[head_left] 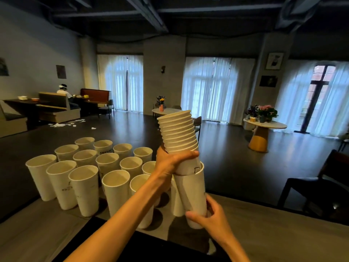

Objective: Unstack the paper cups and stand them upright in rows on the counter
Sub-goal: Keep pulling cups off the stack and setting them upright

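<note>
Right hand (pixel 211 216): lowest and nearest, fingers and thumb curled round the base of a tall white paper cup (pixel 192 193). The cup is above the front of the grey desk (pixel 283 233), tilted with its mouth leaning left. Whether its base touches the desk cannot be told.

Left hand (pixel 170 163): forearm reaching up from the lower left, fingers wrapped round the lowest cup of a nested stack of cups (pixel 178 133). The bottom of the stack sits inside the mouth of the tall cup. The stack's many rims lean up and to the left. A small black mark near the tall cup's rim is too small to read.

Left of the hands, the standing cups (pixel 85 178) fill the desk in rows, upright, mouths open, with nothing visible in them. One rear cup (pixel 103 148) carries dark letters reading "ANYTIM", the rest cut off. Print on the front cups is illegible.

Beyond the desk: a dark floor with paper scraps (pixel 62 124), a round table (pixel 264 125) bearing potted flowers (pixel 266 112), white curtains (pixel 209 87), and a seated person (pixel 65 93) at a far booth.
</note>
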A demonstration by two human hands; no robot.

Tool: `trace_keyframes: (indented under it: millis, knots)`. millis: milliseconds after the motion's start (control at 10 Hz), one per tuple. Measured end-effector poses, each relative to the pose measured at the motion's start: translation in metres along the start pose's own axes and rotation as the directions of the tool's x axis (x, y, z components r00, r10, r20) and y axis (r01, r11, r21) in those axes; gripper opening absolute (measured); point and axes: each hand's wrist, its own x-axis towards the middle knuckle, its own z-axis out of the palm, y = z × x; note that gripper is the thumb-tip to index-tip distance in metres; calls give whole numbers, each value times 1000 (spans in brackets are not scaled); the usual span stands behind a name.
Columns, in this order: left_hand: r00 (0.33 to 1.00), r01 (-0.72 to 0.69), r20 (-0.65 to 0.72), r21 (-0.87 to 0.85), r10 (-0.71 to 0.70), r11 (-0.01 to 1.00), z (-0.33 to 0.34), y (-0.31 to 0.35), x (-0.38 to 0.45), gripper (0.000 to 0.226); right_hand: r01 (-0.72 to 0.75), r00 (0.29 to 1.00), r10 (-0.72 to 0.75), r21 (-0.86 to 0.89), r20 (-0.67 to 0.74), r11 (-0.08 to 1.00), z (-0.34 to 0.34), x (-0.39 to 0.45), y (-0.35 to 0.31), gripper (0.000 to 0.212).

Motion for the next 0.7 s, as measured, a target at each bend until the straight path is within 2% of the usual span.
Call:
trace_keyframes:
  millis: [100, 200, 300, 400, 500, 600, 700]
  knots:
    - [998, -57, 29, 44, 56, 997, -10, 8, 2, 87, -42, 999, 44, -95, 18, 995, 18, 3, 21, 87]
    - [996, -83, 20, 31, 82, 996, -16, 15, 1, 95, -33, 986, 51, -114, 156, 993, 35, 4, 49, 95]
    - [996, -91, 7, -23, 91, 996, -22, 23, 2, 74, 174, 374, -328, 282, 867, 943, 39, 67, 87, 73]
    - [992, -124, -5, -39, 124, 991, -29, 32, 5, 72, 118, -103, -507, 516, 856, 848, 44, 115, 116, 69]
    - [986, -168, -5, -29, 167, 985, -37, 40, 8, 78, 80, 907, -180, 265, 380, 961, 53, 7, 90, 114]
    - [986, -168, 7, -38, 169, 985, -41, 47, 8, 73, 38, 996, -39, 24, 74, 999, 61, 3, 87, 84]
    - [983, -177, 28, -69, 180, 982, -33, 51, 7, 69, 39, 987, -27, -71, 160, 997, 57, 9, 70, 71]
